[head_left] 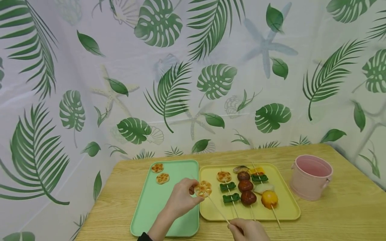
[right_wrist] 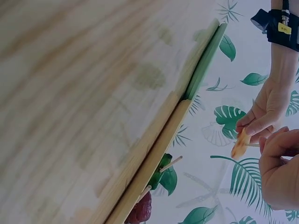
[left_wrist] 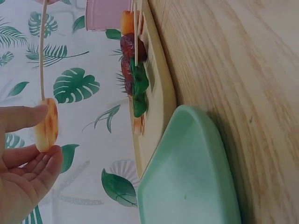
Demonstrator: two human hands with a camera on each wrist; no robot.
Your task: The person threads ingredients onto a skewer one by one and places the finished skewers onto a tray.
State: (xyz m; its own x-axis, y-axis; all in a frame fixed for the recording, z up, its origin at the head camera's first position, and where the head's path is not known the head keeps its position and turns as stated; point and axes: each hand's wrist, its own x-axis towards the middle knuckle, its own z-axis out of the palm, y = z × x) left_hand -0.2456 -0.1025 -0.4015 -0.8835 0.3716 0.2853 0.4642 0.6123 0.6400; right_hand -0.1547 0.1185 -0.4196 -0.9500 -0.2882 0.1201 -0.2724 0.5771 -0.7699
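Note:
Between thumb and fingers, my left hand [head_left: 183, 197] pinches a toy lotus root slice [head_left: 203, 189] above the gap between the two trays. A thin wooden skewer [head_left: 217, 209] meets the slice; its lower end is gripped by my right hand [head_left: 248, 229] near the yellow tray's front edge. In the left wrist view the slice [left_wrist: 47, 125] is seen edge-on, with the skewer [left_wrist: 42, 56] at its rim. The right wrist view shows both hands close together around the slice [right_wrist: 240, 143]. How deep the skewer tip sits cannot be told.
Two more lotus root slices [head_left: 163, 178] lie on the green tray [head_left: 181, 231]. The yellow tray [head_left: 208, 214] holds several loaded skewers, with mushrooms [head_left: 245, 185], green pepper pieces [head_left: 231, 198] and a corn piece [head_left: 269, 199]. A pink bucket [head_left: 312, 177] stands at the right on the wooden table [head_left: 337, 221].

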